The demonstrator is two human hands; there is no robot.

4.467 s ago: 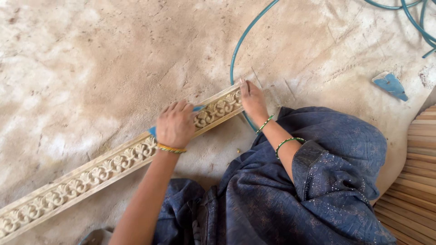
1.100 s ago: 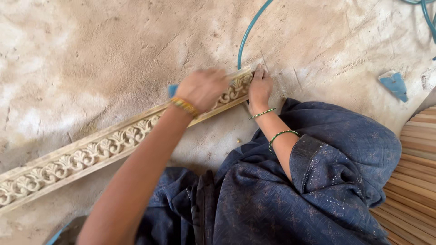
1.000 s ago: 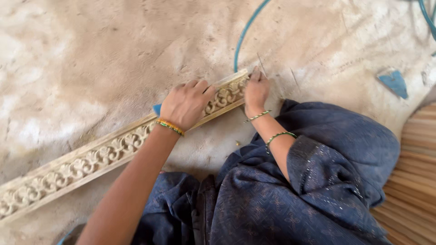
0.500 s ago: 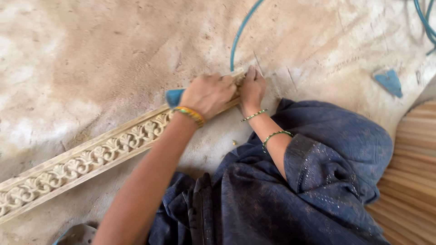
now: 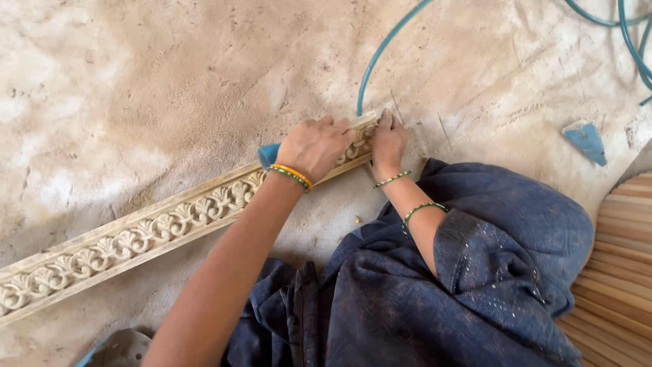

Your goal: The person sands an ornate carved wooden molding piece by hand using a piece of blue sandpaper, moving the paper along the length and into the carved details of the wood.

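The fingers of the left hand curl down over the far right end of one long carved wooden moulding, closed over a blue pad that shows only as a corner at the hand's left edge; how firmly they grip it cannot be told. The fingers of the right hand lie fairly flat and close together, pressing on the very end of the same moulding, holding nothing else.

The moulding lies on the dusty floor, running from the near left corner diagonally up to the hands at centre. There is one moulding, one blue pad, and one blue scrap lying well apart at the far right. A teal hose curves from the moulding's end toward the far edge, and more hose loops sit at the far right corner. Three bangles show: one orange-and-green on the left wrist, two green on the right forearm.

Far and left of the moulding the floor lies open. Near the person, a dark blue garment crowds up to the moulding, and wooden slats fill the near right edge.
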